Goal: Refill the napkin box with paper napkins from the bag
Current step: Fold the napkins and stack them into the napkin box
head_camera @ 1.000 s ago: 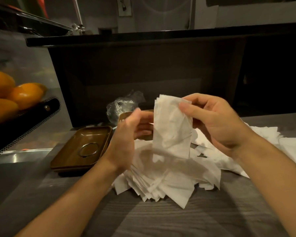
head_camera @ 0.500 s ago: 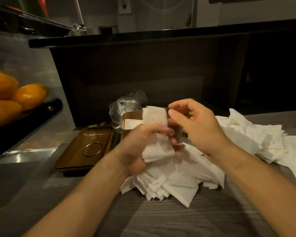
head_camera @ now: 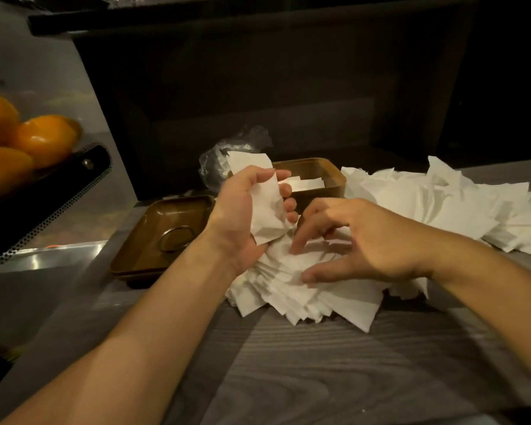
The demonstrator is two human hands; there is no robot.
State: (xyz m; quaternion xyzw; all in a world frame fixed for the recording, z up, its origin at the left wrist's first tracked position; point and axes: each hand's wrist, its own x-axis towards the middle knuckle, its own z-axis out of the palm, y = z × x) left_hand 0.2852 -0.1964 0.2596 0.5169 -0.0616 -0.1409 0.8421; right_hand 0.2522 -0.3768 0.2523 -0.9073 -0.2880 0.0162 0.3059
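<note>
Item: refill, partly done. My left hand gripped a folded napkin bunch; my right hand, fingers spread, pressed the loose napkin pile. Napkin box behind held few; most remained outside.

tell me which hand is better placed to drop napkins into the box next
Left, probably. The left hand already grips a folded bunch of napkins right beside the open napkin box. The right hand holds nothing, its fingers spread on the loose pile nearer the camera.
</note>
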